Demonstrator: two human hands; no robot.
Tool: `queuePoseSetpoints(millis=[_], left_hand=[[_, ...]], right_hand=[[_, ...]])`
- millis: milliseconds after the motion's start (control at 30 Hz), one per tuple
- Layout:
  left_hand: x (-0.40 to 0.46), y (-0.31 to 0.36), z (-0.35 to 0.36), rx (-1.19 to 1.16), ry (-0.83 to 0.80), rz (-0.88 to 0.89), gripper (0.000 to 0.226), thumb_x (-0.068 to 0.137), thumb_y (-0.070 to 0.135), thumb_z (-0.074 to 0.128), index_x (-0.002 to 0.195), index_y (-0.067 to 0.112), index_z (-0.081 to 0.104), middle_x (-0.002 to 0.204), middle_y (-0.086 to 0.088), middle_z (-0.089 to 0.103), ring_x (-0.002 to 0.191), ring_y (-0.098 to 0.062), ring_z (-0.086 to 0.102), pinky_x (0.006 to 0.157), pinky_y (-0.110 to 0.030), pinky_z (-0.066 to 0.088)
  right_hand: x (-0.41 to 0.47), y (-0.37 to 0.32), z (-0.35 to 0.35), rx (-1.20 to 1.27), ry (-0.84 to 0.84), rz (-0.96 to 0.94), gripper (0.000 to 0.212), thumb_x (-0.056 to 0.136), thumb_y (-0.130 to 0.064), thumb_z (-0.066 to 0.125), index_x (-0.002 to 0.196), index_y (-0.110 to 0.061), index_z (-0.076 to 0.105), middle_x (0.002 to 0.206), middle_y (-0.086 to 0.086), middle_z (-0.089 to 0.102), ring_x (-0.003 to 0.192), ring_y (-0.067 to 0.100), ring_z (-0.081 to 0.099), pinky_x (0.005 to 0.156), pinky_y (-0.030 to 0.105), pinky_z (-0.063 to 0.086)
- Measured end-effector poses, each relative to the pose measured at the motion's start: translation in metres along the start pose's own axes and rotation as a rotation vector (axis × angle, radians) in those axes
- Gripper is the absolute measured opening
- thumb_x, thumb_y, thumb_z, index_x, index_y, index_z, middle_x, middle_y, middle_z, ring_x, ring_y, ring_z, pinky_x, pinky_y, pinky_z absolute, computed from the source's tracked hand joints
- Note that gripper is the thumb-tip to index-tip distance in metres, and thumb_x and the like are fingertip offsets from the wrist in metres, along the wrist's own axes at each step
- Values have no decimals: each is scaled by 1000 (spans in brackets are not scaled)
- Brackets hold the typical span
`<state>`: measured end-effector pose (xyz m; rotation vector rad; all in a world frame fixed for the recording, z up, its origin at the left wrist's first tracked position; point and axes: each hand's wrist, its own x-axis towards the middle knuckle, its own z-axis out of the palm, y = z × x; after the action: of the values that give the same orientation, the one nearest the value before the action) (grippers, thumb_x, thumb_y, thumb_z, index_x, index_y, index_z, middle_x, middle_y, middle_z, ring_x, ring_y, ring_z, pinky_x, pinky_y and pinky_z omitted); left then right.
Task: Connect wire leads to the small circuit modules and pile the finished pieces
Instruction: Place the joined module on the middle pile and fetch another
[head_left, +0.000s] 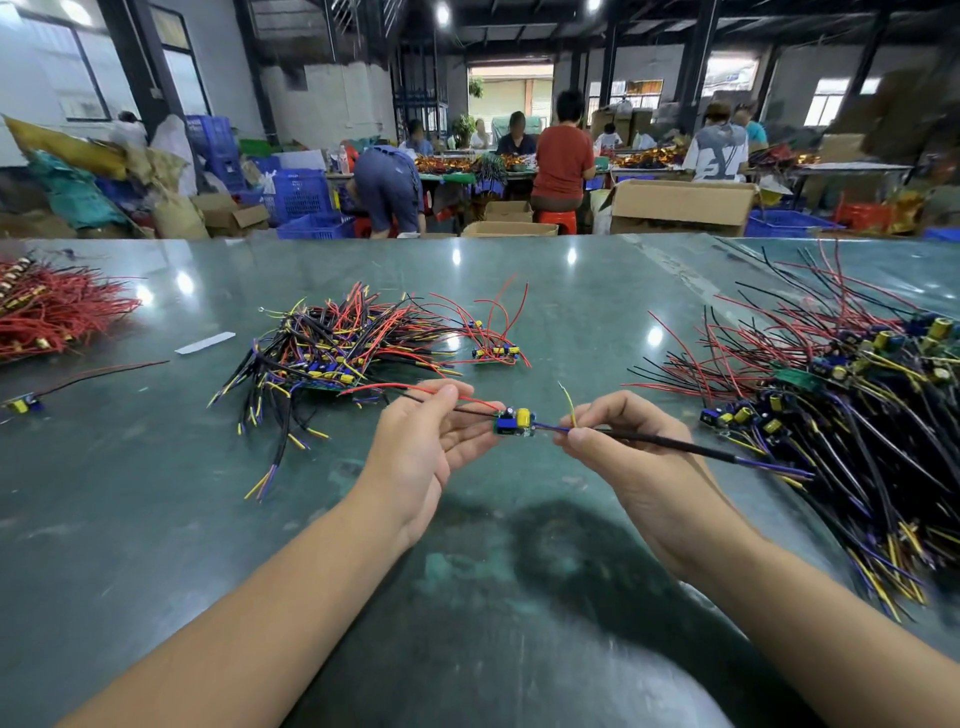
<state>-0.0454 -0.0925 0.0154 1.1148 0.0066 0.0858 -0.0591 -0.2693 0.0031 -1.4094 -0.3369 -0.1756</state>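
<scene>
Your left hand (431, 431) pinches the red and black leads beside the small circuit module (514, 422), its other fingers loosely spread beneath. Your right hand (613, 441) curls round the black-sleeved wire lead (675, 444) just right of the module. Both forearms reach forward above the green table (156, 493), and where lead meets module is too small to make out.

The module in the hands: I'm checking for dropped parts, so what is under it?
Under the module lie the left hand's fingers and bare green table. Its underside is hidden.
</scene>
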Motion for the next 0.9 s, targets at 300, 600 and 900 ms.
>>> queuePoseSetpoints(millis=[300,600,900], left_hand=[[14,11,-15,15,232,-7,29,100,8,31,82,4,52,57,-10,69,49,-18,67,47,-20,54],[19,11,-23,-5,253,33,41,104,20,25,83,2,55,56,-9,68,50,-16,67,45,-17,51],[-2,3,-6,-22,138,96,59,76,68,47,99,15,62,81,-6,75,72,-14,71,59,-22,56]], right_hand=[[3,0,-3,101,91,-1,32,79,15,60,65,-13,55,75,1,67,84,24,65,87,30,49],[6,-2,-10,318,155,119,39,79,17,56,59,-16,61,73,4,67,73,18,68,80,25,56],[7,-1,-10,445,136,209,20,59,3,67,55,-16,65,74,10,70,73,19,71,71,21,55]])
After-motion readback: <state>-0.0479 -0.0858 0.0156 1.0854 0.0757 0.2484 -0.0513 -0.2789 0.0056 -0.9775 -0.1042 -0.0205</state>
